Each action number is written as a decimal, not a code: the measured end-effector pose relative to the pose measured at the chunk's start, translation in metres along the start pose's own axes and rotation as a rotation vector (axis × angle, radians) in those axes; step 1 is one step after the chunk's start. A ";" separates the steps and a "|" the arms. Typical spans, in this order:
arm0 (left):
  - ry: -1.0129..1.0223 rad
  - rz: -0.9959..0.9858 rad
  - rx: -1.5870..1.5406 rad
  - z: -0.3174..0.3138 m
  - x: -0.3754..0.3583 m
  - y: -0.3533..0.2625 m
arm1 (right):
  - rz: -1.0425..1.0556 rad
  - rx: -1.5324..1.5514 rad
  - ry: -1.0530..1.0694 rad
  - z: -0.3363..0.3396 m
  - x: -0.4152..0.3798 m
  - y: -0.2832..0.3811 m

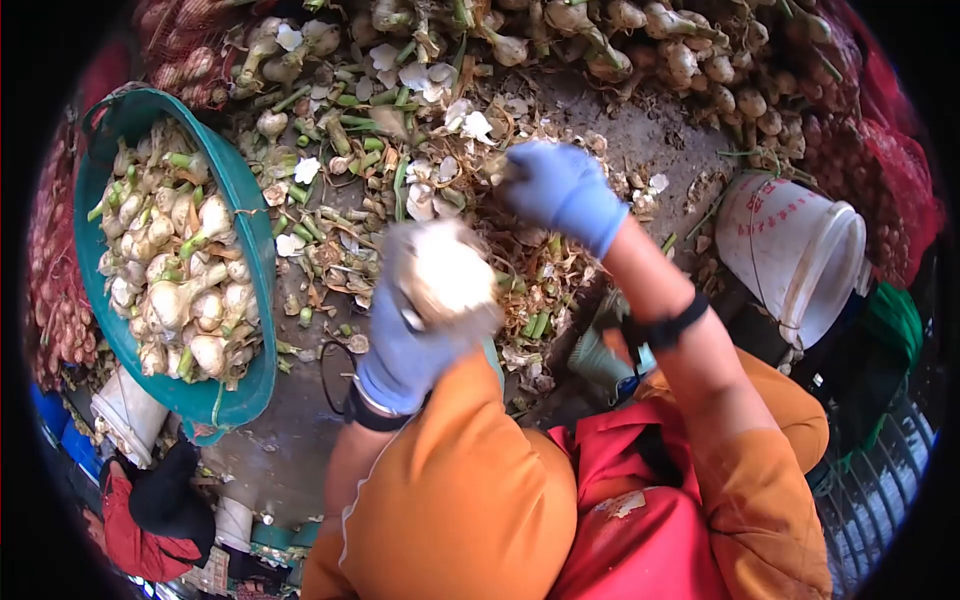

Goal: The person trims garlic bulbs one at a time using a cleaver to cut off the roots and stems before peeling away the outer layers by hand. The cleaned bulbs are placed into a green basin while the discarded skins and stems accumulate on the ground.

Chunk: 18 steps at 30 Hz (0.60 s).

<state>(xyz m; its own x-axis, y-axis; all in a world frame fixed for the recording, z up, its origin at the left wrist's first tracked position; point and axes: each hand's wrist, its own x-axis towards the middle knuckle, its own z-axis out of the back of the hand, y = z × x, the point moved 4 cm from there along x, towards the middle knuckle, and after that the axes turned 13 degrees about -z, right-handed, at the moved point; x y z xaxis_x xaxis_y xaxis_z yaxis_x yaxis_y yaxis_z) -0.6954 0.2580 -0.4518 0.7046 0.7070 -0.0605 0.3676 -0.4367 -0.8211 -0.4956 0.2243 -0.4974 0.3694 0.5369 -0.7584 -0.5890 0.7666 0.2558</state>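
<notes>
Wrapped round a pale garlic bulb (447, 272), my left hand (405, 335) wears a blue-grey glove and is above my knee; motion blurs the bulb's edges. My right hand (565, 192), in a blue glove, is closed above the scattered trimmings, up and to the right of the bulb and apart from it. What its fingers hold, if anything, is hidden and blurred. Cut stems, roots and peeled skins (370, 190) lie on the ground under and beyond both hands. At the left, a green basket (262, 300) holds several garlic bulbs with short stems (190, 265).
Untrimmed garlic (690, 65) is heaped at the top right, with red net sacks (890, 170) beside it. A white bucket (770, 235) lies tipped at the right. Another white bucket (130, 410) stands below the basket. A person in red (150, 530) is at the bottom left.
</notes>
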 end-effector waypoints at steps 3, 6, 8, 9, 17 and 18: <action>0.003 -0.096 0.435 0.001 0.011 -0.008 | -0.050 0.662 0.022 -0.004 0.019 -0.034; 0.144 -0.089 1.136 0.019 0.018 0.014 | 0.036 0.865 0.351 -0.014 -0.010 0.002; -0.355 0.349 -0.366 0.047 0.006 0.044 | 0.113 0.844 0.249 0.015 -0.043 0.030; -0.261 -0.001 -0.099 0.039 0.007 0.035 | 0.545 0.495 -0.219 0.017 -0.038 0.035; -0.101 -0.157 -0.787 0.066 0.038 -0.100 | 0.262 -0.166 -0.488 0.059 0.029 0.000; -0.010 -0.234 -0.907 0.072 0.044 -0.106 | 0.285 -0.152 -0.588 0.072 0.038 0.011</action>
<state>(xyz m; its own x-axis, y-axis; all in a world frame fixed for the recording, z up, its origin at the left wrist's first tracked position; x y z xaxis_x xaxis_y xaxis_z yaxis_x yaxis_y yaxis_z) -0.7475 0.3755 -0.4081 0.5495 0.8345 0.0417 0.8352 -0.5471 -0.0564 -0.4364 0.2778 -0.4802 0.4897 0.8463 -0.2098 -0.8000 0.5318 0.2777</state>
